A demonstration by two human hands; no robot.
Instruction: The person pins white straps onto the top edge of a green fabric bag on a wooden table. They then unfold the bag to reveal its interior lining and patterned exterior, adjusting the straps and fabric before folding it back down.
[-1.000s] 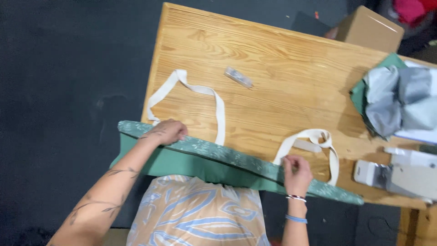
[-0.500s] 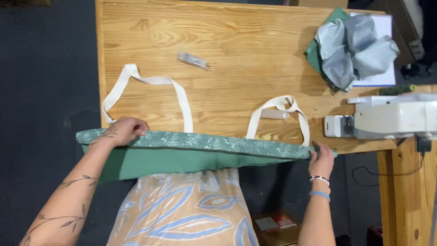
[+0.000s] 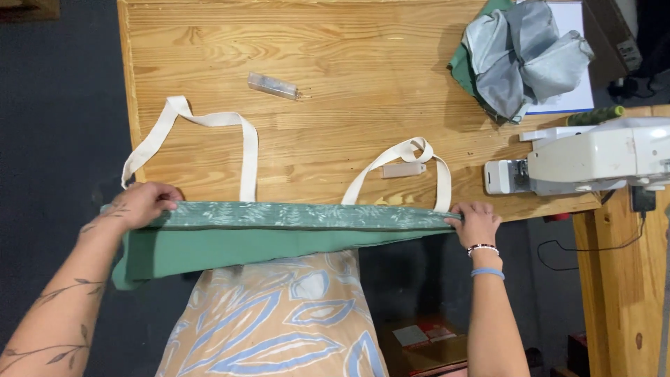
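the green bag hangs stretched flat along the near edge of the tabletop, its leaf-printed top band level with that edge and its plain green body dropping toward the person's lap; the left hand has its grip clamped on the bag's left corner, the right hand has its grip pinched on the right corner; both cream straps already look joined to the top band, the left strap lying as a wide loop on the wood, the right strap as a narrower loop with a twist at its top and a small tan tag inside it; so the bag seems near finished, judged from the straps in place; the sewing machine stands apart at the right, untouched; a small clear box lies further up; a heap of grey and green cloth waits at the far right corner
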